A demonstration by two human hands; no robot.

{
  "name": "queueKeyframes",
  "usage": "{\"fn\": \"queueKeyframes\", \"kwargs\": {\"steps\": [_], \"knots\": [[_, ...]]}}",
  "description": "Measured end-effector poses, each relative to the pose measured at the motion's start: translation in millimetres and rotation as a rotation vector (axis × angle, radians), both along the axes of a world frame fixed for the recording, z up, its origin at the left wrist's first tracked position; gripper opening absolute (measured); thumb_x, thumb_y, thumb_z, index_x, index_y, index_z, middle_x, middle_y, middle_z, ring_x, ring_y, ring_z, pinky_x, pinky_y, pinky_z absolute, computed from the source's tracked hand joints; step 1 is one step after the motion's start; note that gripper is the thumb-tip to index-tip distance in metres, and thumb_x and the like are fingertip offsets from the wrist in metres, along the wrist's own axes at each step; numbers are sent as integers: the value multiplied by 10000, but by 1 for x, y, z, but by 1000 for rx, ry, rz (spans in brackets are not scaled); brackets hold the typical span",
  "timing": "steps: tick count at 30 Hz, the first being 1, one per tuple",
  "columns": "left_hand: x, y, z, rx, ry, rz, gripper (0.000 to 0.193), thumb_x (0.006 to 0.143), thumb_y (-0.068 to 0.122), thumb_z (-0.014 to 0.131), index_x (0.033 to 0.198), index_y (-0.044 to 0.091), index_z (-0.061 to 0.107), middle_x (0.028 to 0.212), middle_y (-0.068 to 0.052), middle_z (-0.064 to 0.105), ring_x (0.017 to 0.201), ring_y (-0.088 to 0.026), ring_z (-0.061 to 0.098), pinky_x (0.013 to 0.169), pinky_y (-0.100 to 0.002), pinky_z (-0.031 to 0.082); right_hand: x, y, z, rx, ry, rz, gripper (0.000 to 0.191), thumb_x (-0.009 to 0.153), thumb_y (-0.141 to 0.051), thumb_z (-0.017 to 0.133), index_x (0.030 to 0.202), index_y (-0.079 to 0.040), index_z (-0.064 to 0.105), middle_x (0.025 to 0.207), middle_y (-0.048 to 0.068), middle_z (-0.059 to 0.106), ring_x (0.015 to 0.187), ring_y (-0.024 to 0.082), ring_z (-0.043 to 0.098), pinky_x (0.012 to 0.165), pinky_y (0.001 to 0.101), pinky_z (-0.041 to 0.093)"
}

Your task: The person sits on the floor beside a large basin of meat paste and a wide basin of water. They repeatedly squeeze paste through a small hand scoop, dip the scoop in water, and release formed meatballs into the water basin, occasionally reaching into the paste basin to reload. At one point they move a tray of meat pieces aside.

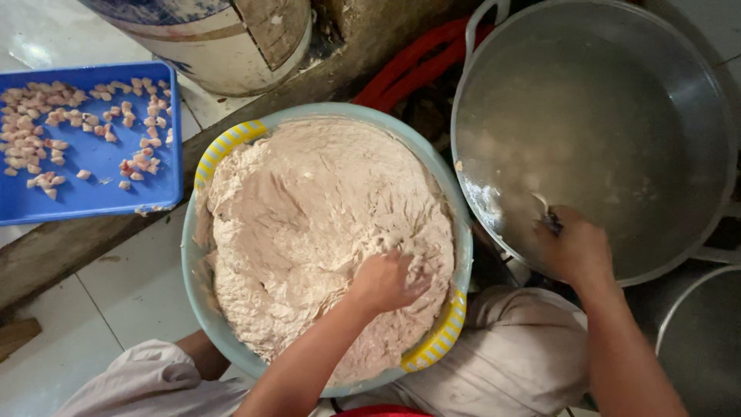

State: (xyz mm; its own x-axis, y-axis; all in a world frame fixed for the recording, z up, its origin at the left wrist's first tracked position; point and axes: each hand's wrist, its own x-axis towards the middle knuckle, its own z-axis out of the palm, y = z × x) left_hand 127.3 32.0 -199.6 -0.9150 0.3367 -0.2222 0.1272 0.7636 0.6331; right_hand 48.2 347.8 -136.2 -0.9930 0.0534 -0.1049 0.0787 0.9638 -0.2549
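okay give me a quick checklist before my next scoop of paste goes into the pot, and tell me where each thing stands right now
1. Left hand in the pale paste: ok, fingers dug in near the basin's near edge.
2. Right hand holding the spoon over the metal pot: ok, spoon tip is at the water.
3. Paste basin steady: ok, it sits flat and heaped full.
4. Pot within reach of basin: ok, rims nearly meet.
5. Water hot enough: cannot tell, cloudy surface, no clear bubbling.
6. Blue tray of meat cubes out of the way: ok, off to the left on the plank.
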Motion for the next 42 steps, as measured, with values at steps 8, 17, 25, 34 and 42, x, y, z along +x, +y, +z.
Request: {"fn": "queueKeyframes", "kwargs": {"steps": [8, 17, 25, 34, 42], "knots": [[7, 9, -4, 197, -126, 244, 507, 836, 481, 705, 1004, 2, 707, 867, -271, 699, 803, -442, 689, 742, -507, 560, 23, 13, 4, -81, 52, 32, 289, 891, -264, 754, 1087, -55, 716, 965, 236, 702, 924, 453, 673, 761, 506, 536], [8, -4, -9, 207, -355, 122, 521, 875, 512, 691, 961, 1, 738, 931, -271, 738, 896, -390, 729, 856, -456, 577, 24, 8, 6, -119, 39, 20, 357, 884, -254, 734, 1195, -79, 719, 957, 230, 712, 903, 429, 698, 769, 490, 556], [13, -3, 5, 562, -345, 462, 354, 800, 307, 780, 975, 0, 747, 859, -154, 800, 796, -281, 764, 746, -426, 620, 16, 27, 3, 81, 38, -2, 332, 920, -211, 699, 1234, -109, 737, 1098, 228, 727, 977, 454, 677, 816, 527, 539], [9, 19, 14, 808, -296, 646, 197, 910, 229, 798, 901, 33, 777, 853, -77, 774, 777, -140, 711, 687, -335, 573, 42, -28, 14, -426, -61, -103, 352, 950, -217, 714, 1212, 8, 645, 833, 143, 702, 720, 212, 663, 677, 362, 532], [11, 31, 25, 610, 15, 516, 338, 708, 241, 900, 928, 59, 719, 803, -70, 743, 683, -213, 719, 636, -353, 572, 70, -73, 13, -983, -691, -100, 408, 984, -217, 605, 1337, -22, 666, 882, 137, 714, 727, 154, 630, 661, 321, 532]]}}
